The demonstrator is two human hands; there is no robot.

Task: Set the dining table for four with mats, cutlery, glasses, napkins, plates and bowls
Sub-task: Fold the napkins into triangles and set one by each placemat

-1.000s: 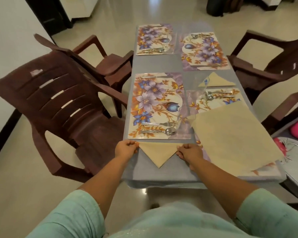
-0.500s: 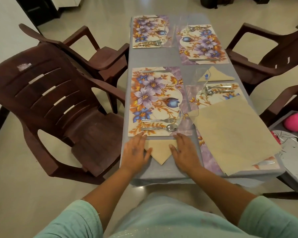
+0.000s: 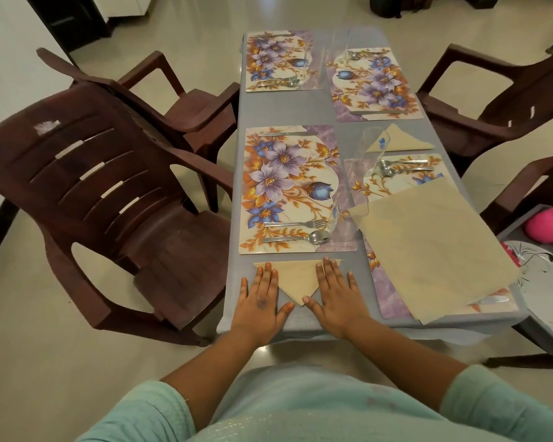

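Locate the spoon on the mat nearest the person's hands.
In the head view, the spoon lies at the near edge of the near-left mat, just below the fork and left of a clear glass.

Glossy cream tile floor (image 3: 61, 362); dark brown plastic armchairs (image 3: 103, 193) flank grey table (image 3: 300, 113).
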